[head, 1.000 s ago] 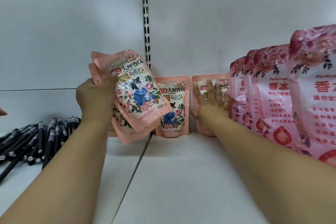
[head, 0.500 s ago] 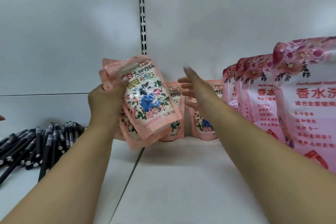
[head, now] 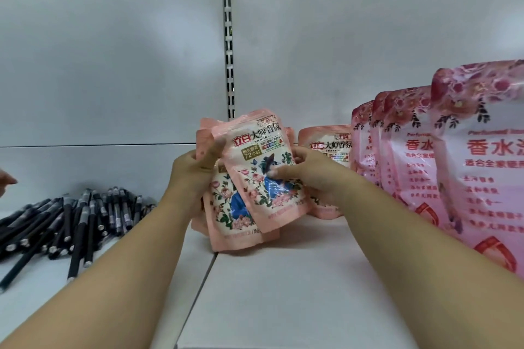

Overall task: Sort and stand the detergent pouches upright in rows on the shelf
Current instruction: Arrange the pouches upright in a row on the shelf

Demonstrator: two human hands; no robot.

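Observation:
A stack of small pink floral detergent pouches (head: 226, 207) is held above the white shelf (head: 283, 286). My left hand (head: 190, 176) grips the stack at its upper left edge. My right hand (head: 309, 178) pinches the front pouch (head: 255, 156) at its right side, thumb on the printed face. Another small pouch (head: 330, 144) stands upright against the back panel behind my right hand, and one more is mostly hidden behind the stack. A row of larger pink pouches (head: 408, 156) stands upright at the right.
Several black pens (head: 71, 218) lie in a heap on the left shelf board. A slotted metal upright (head: 229, 42) divides the back panel. Another person's fingertip (head: 5, 181) shows at the far left edge.
My right hand left the standing pouch at the back, swung left and took hold of the front pouch of the stack. The stack has shifted right and lower.

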